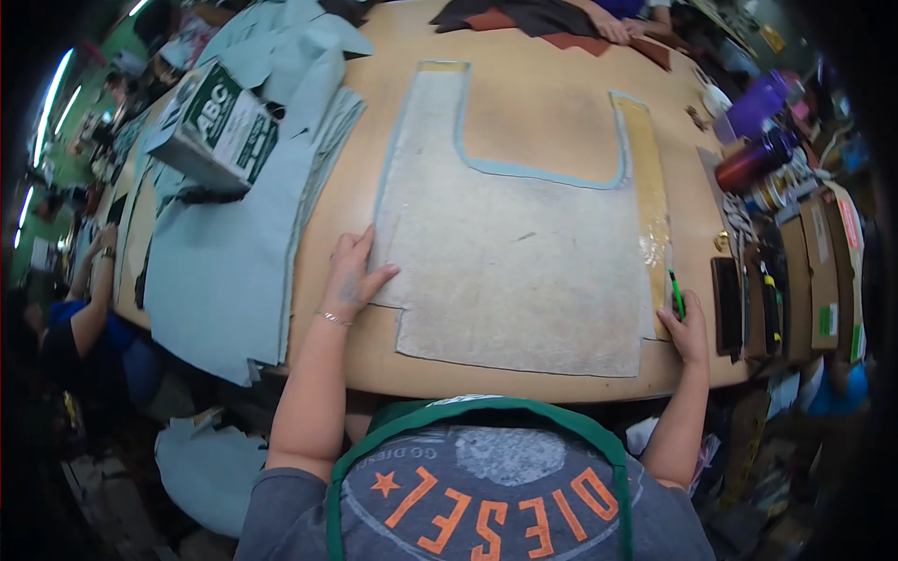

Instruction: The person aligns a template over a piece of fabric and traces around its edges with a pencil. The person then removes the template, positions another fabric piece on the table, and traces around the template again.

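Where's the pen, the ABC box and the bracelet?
Pen (pixel 677 292): head view, middle of its green barrel.
ABC box (pixel 223 129): head view, its printed side.
Bracelet (pixel 335 319): head view, middle of its band.

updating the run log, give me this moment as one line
left hand: on pale sheet, left edge | right hand: holding green writing tool, near sheet's right edge | pale sheet: flat
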{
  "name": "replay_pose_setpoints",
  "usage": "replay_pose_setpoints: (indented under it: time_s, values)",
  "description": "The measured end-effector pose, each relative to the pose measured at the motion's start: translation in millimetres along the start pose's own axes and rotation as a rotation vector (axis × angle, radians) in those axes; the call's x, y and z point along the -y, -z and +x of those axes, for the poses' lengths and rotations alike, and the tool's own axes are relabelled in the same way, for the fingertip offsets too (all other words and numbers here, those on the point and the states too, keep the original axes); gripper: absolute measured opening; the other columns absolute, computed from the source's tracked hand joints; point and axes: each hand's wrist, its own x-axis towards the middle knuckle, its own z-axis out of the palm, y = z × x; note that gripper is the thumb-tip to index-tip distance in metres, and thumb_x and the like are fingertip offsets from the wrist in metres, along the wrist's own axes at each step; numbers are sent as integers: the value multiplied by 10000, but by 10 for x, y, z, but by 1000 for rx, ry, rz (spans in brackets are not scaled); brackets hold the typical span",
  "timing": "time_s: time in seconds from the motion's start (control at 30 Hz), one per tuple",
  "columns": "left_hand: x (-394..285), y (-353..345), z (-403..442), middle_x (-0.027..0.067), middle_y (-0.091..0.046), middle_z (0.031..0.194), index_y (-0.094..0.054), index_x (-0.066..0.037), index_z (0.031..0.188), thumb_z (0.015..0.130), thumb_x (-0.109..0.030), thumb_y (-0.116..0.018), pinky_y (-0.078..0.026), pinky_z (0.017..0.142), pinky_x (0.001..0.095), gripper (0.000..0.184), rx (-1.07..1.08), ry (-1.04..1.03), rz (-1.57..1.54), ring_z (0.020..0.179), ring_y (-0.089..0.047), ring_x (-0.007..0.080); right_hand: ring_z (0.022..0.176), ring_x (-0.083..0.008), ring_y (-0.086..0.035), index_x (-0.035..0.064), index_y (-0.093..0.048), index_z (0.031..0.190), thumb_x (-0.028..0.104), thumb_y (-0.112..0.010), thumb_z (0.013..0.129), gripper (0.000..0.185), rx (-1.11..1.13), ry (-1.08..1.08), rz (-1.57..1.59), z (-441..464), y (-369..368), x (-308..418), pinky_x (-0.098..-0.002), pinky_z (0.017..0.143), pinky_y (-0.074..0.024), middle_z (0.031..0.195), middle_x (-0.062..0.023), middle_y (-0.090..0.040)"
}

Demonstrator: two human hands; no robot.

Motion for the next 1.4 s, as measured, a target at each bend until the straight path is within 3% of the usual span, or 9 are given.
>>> replay_pose_setpoints:
  time_s: [0.43,0.63,0.73,0.83,0.93,1.07,1.2,1.3,1.4]
  values:
    - [-25,-17,-42,157,-458,955,-398,21,1227,647,-240,-706,-357,843,343,707,-48,7,43,925,-440,289,705,-151,-457,-14,-485,855,70,-649,688,249,14,-87,48,5,-8,-25,-266,637,-391,768,-75,-473]
    - [-249,84,-433,147,-467,1018,-459,-16,1173,706,-168,-646,-371,849,370,526,-231,-125,108,967,-440,300,721,-94,-471,-18,-520,940,190,-587,812,254,-116,-247,199,2,78,-95,-219,620,-391,772,-29,-499]
    - [-365,-83,-650,138,-470,1045,-488,-33,1130,708,-143,-637,-386,842,371,461,-179,-290,-37,1014,-433,293,673,-95,-451,15,-529,956,270,-536,850,276,-465,-271,946,243,78,-258,-220,603,-383,733,-14,-474]
    - [-756,-302,-503,120,-450,1123,-489,-47,1115,746,-238,-601,-364,888,414,430,25,-372,-78,1121,-376,305,712,-94,-450,58,-514,1002,335,-430,892,309,-335,-316,1176,524,-259,844,-225,611,-367,822,2,-474]
    - [-858,-528,-186,120,-392,1233,-433,-73,1181,783,-364,-541,-264,954,514,505,-26,-266,44,1227,-257,316,699,-99,-462,122,-516,967,314,-412,899,229,358,-32,1210,825,-766,1528,-206,619,-384,858,8,-495]
    - [-669,-440,-40,134,-252,1361,-325,-93,1283,788,-482,-487,-93,979,608,650,62,-94,64,1291,-114,333,667,-117,-516,61,-487,927,250,-478,872,197,712,-19,902,629,-1446,2940,-237,600,-436,775,-23,-508]
    - [-604,-437,37,165,-331,1313,-376,-12,1241,783,-518,-486,-143,996,521,691,371,-58,-43,1243,-221,349,699,-128,-559,30,-480,925,130,-586,806,188,1030,158,677,629,-2082,3349,-253,637,-472,824,-51,-536]
    - [-543,-522,27,187,-355,1287,-413,15,1205,772,-546,-479,-187,985,481,712,230,-123,52,1220,-263,340,719,-126,-570,37,-492,898,79,-610,784,169,1013,152,465,601,-2217,3470,-240,637,-461,786,-46,-566]
    - [-529,-596,61,140,-153,1402,-282,-139,1320,805,-533,-367,-116,1032,458,654,285,-134,157,1271,-158,344,722,-111,-569,34,-505,868,70,-621,776,153,992,238,337,600,-2301,3432,-237,638,-459,751,-30,-572]
